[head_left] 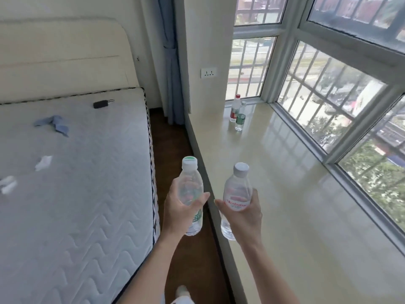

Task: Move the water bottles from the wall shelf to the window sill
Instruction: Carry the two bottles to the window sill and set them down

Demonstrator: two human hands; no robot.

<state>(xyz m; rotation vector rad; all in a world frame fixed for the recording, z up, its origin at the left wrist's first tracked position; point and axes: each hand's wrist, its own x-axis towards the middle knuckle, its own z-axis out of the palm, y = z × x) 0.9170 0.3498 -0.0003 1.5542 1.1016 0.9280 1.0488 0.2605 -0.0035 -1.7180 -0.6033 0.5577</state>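
My left hand [178, 212] grips a clear water bottle with a green-and-white cap [189, 185], held upright over the gap between bed and sill. My right hand [245, 212] grips a second clear bottle with a white cap and red label [237, 189], held upright just above the near edge of the cream window sill [285, 183]. At the far end of the sill stand two bottles: one with a red cap and red label [235, 108] and, just in front of it, one with a green label [240, 119]. The wall shelf is out of view.
A bare white mattress [76, 183] fills the left, with a black key fob [100, 104], a blue cloth [54, 123] and white scraps on it. A narrow strip of dark wooden floor [173, 139] runs between bed and sill. Barred windows [328, 95] line the sill's right side.
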